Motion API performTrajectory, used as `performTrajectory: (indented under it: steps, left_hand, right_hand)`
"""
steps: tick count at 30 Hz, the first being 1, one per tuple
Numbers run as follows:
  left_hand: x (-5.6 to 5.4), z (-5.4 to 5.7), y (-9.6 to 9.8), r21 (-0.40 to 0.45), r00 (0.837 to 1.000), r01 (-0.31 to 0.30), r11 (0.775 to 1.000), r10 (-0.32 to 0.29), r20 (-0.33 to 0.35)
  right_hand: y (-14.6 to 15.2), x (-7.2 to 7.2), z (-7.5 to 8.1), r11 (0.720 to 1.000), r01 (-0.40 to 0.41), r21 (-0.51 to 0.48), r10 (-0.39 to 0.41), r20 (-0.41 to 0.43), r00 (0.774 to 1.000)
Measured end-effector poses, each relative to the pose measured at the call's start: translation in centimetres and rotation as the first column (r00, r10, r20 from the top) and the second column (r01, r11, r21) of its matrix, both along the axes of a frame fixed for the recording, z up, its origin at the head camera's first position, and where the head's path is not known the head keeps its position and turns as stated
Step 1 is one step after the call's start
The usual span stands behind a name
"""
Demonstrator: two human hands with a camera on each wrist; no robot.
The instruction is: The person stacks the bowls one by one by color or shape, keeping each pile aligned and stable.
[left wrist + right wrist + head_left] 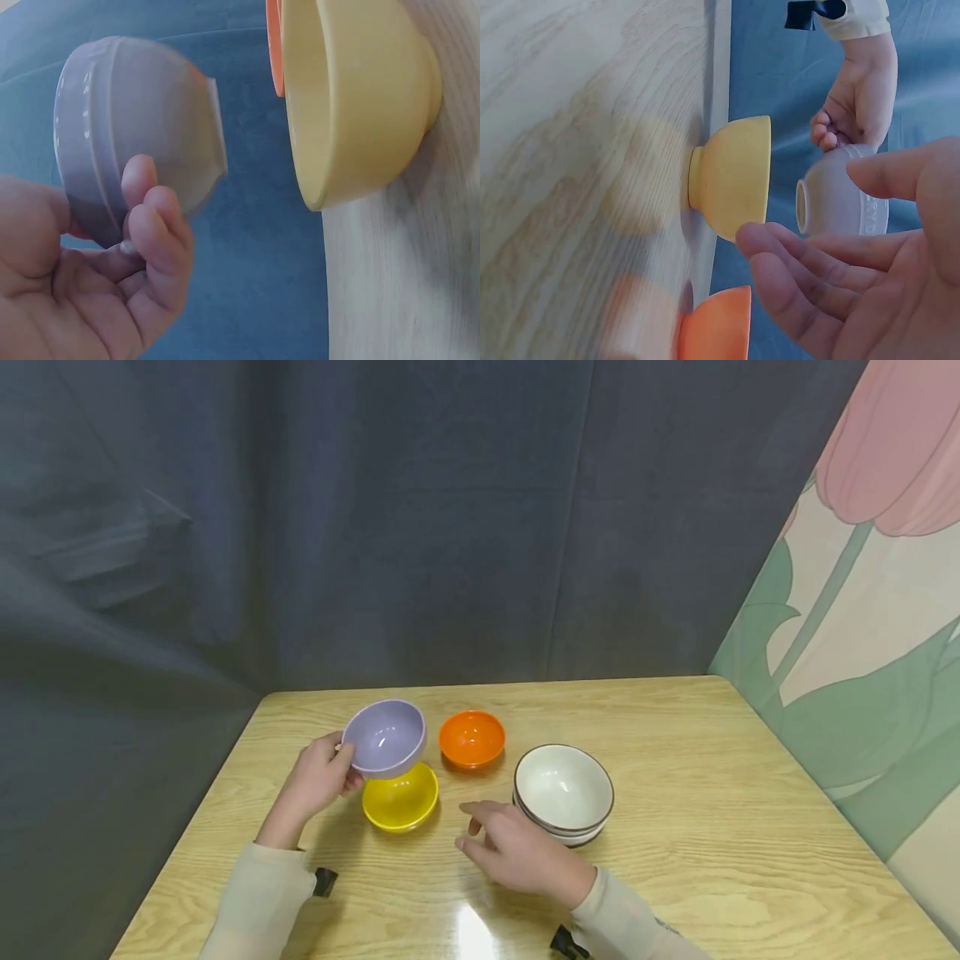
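My left hand [318,779] pinches the near-left rim of a purple bowl [386,739], thumb inside and fingers curled beneath. In the left wrist view the purple bowl [142,127] hangs in the air, a gap between its foot and the yellow bowl [375,105]. That yellow bowl [401,800] stands upright on the table just below it. My right hand [517,847] hovers over the table between the yellow bowl and a stack of white bowls [564,789] with dark rims. Its fingers are loosely bent and hold nothing, as the right wrist view also shows.
An orange bowl [472,739] stands upright behind and to the right of the yellow one. The wooden table [712,793] meets a dark curtain [450,527] at its back edge and a flower-patterned panel [862,693] on the right.
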State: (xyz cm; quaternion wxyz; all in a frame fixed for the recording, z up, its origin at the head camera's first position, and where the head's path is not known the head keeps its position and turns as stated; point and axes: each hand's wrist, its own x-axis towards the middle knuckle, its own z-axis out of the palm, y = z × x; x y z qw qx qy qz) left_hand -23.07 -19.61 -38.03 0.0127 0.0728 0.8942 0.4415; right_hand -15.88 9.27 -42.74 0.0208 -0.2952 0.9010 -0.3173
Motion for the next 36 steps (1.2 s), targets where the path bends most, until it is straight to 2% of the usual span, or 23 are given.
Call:
performTrajectory:
  steps: [5, 9, 17, 28, 36]
  left_hand:
    - [0.9, -0.4, 0.0, -0.009, 0.999, 0.031, 0.999, -0.031, 0.040]
    - [1.2, -1.2, -0.1, -0.043, 0.999, 0.042, 0.998, -0.041, 0.030]
    - [1.2, -3.0, 0.0, -0.116, 0.998, 0.050, 0.992, -0.054, -0.031]
    - [1.3, -4.3, 0.5, -0.135, 0.998, 0.053, 0.989, -0.056, -0.014]
    - [1.4, -5.3, 0.8, -0.146, 0.998, 0.033, 0.989, -0.042, -0.053]
  right_hand:
    - [0.0, 0.0, 0.0, 0.999, 0.015, -0.044, -0.014, 0.025, 1.000]
    - [-0.1, -0.1, -0.2, 0.996, 0.020, -0.089, -0.017, 0.031, 0.999]
    - [-0.1, -0.3, -0.2, 0.993, 0.041, -0.113, -0.035, 0.052, 0.998]
    - [-0.3, -0.3, 0.0, 0.990, 0.056, -0.130, -0.047, 0.072, 0.996]
    - [-0.4, -0.4, -0.1, 0.990, 0.050, -0.128, -0.043, 0.052, 0.998]
